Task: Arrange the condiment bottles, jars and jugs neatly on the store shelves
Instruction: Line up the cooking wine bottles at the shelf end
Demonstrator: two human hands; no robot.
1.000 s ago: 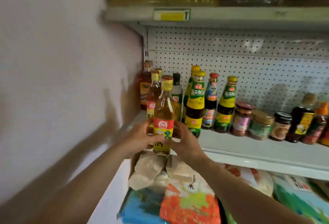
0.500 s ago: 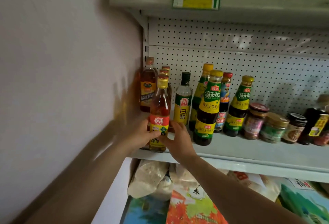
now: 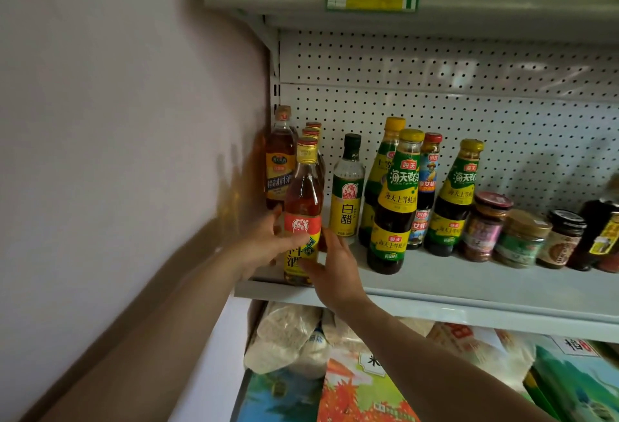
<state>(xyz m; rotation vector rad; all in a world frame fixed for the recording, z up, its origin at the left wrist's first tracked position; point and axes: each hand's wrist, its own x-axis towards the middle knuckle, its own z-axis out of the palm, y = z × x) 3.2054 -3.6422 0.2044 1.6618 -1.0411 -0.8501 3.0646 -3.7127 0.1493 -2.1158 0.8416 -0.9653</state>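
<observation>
Cooking wine bottle (image 3: pixel 302 217): stands upright at the near left end of the shelf (image 3: pixel 469 284), base just inside the front lip, in front of two like bottles.
Left hand (image 3: pixel 264 244): fingers curled round the bottle's lower body from the left, thumb across the label.
Right hand (image 3: pixel 335 271): fingers straight and close together, touching the bottle's lower right side; no grip.
Risk, tipping: tall narrow body on a small base; a sideways push could, I judge, topple it.
Risk, edge: base close to the lip; dragging it nearer could drop it onto the sacks (image 3: pixel 288 338) below.
Risk, neighbours: white vinegar bottle (image 3: pixel 348 194) just beside on the right; a knock may set off the row.
Material: clear glass or plastic, cannot tell which; amber liquid, glossy paper label, ribbed yellow cap.
Shelf surface: smooth painted metal, likely slippery; perforated back panel (image 3: pixel 469 120).
</observation>
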